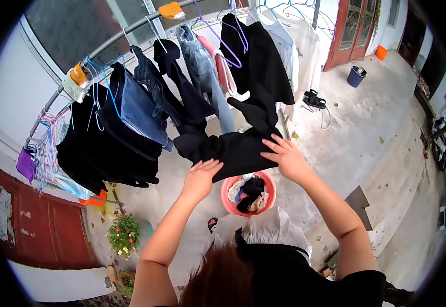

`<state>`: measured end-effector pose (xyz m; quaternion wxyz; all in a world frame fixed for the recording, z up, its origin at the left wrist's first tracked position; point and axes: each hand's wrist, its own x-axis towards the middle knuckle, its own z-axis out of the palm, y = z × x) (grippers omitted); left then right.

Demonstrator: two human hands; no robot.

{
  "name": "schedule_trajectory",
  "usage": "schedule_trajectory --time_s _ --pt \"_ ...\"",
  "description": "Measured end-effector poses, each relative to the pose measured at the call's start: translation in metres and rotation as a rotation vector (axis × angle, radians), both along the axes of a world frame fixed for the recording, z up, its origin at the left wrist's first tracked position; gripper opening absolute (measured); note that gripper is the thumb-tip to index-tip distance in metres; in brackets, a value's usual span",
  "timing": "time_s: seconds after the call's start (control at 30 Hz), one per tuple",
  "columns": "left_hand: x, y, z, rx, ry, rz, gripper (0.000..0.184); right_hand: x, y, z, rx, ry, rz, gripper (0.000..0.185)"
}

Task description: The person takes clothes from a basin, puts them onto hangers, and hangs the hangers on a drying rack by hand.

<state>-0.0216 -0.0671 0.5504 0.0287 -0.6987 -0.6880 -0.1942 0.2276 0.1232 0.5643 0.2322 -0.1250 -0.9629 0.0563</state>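
A black garment [238, 155] is spread between my two hands in front of the hanging clothes, with loose parts sticking out to the left and upward. My left hand [202, 179] grips its lower left edge, fingers lying over the cloth and thumb hidden. On the right edge, my right hand [287, 159] holds the fabric with its fingers spread across the top. Below the garment, a pink basin [227, 200] stands on the ground, holding a heap of black, white and beige clothes.
A metal rail [111, 41] carries several clothes on hangers, including jeans [202, 71] and a white shirt [305, 46]. A purple hanger [215, 30] hangs there too. Flowering plants [124, 235] stand lower left. Black sandals [314, 99] and a dark blue bucket [356, 78] are at upper right.
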Motion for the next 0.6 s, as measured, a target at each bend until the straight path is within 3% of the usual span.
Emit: schedule_trajectory --time_s 0.03,0.07,0.13,0.23,0.33,0.37,0.47,0.6 --pt "0.007 -0.004 -0.001 -0.761 -0.192 0.222 0.044 0.019 0.018 -0.067 -0.494 -0.606 0.135 0.047" --pt "0.004 -0.011 -0.025 -0.769 -0.216 0.179 0.039 0.016 0.018 -0.069 -0.862 -0.996 0.056 0.046" --pt "0.01 0.003 -0.011 -0.638 -0.211 0.287 0.033 0.012 0.013 -0.053 -0.661 -0.818 -0.081 0.04" --pt "0.002 0.015 -0.015 -0.211 -0.266 0.396 0.02 -0.001 0.032 -0.021 -0.679 -0.576 -0.067 0.04" --pt "0.004 0.027 0.005 0.018 -0.111 0.624 0.016 -0.012 0.04 0.011 -0.601 -0.498 -0.142 0.039" --pt "-0.005 0.03 0.004 -0.066 -0.06 0.693 0.019 -0.014 0.044 0.025 -0.621 -0.452 -0.081 0.038" --pt "-0.016 0.031 0.029 -0.309 -0.85 0.655 0.022 -0.02 0.052 0.054 -0.75 -0.419 0.102 0.036" --pt "-0.01 0.039 0.016 0.131 -1.295 0.446 0.012 -0.041 0.061 0.079 -0.729 -0.724 0.286 0.035"
